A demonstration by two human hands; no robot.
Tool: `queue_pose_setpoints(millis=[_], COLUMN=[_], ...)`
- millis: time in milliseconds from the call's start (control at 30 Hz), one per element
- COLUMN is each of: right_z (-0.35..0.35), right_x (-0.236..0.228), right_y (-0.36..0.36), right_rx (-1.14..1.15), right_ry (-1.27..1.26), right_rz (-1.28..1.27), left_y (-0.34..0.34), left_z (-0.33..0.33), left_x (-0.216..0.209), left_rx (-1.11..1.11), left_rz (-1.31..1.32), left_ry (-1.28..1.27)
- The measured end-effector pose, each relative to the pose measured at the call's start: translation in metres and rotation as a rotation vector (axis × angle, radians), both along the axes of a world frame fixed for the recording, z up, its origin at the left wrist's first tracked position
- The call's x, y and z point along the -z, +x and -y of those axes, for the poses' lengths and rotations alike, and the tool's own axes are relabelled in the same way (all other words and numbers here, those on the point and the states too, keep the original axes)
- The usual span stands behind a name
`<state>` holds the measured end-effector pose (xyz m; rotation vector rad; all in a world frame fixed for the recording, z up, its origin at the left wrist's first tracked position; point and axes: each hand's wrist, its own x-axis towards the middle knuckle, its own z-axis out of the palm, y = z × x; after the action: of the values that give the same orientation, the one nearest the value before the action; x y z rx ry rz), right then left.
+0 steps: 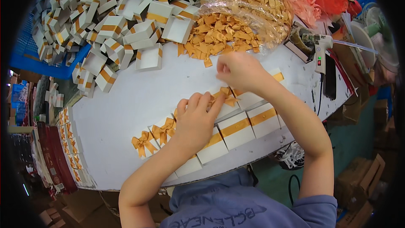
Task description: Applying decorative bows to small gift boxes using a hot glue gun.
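Note:
Two rows of small white boxes with gold ribbon bands lie along the near part of the white table. In the far row, gold bows [164,130] sit on the boxes at the left end. My left hand [195,118] rests over this row, fingers spread, its fingertips touching a gold bow [228,96] on one box. Above the row's right part is my right hand [241,71], its fingers curled together near the loose bows. Whatever it may hold is hidden. The near row's boxes [235,129] bear plain bands without bows.
Heaped white box parts [139,33] fill the far left, partly in a blue crate [46,65]. Loose gold bows [219,36] spill from a clear bag [270,12]. A glue gun [321,52] with a cord stands at the right. Bowed boxes [69,143] line the left edge.

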<state>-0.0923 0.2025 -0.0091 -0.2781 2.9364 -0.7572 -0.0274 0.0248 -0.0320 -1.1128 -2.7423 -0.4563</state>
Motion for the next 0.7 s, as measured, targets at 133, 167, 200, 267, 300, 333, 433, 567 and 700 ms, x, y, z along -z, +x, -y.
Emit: queue_pose_setpoints(millis=[133,167,200,267,300,333,433,567,700], right_z=[0.016,0.022,0.027,0.031,0.031,0.029,0.026,0.013,0.001], right_x=[0.007,0.014,0.022,0.03,0.033,0.034,0.011,-0.015,-0.024], right_y=[-0.036,-0.042,-0.047,-0.05,-0.048,-0.047,-0.033,-0.013,0.006], right_rx=[0.147,0.156,0.171,0.183,0.179,0.176,0.122,-0.009,0.077], right_ry=[0.142,0.175,0.21,0.181,0.165,0.151,0.004,-0.271,-0.71], right_rz=[-0.038,-0.01,0.006,0.018,0.008,-0.003,0.091,0.226,0.011], left_y=[-0.002,-0.003,-0.004,-0.007,-0.008,-0.015,-0.04,-0.069,-0.072], left_z=[-0.004,-0.004,-0.004,0.0,0.001,0.004,0.012,0.004,-0.004], left_x=[-0.01,-0.013,-0.012,-0.008,-0.007,-0.006,-0.006,-0.01,-0.018], left_rx=[0.04,0.038,0.023,0.049,0.064,0.075,0.02,0.135,-0.001], left_rz=[-0.049,-0.008,0.045,0.058,0.113,0.119,-0.092,-0.249,-0.179], left_ry=[-0.063,-0.079,-0.092,-0.013,0.059,0.176,0.328,0.308,0.425])
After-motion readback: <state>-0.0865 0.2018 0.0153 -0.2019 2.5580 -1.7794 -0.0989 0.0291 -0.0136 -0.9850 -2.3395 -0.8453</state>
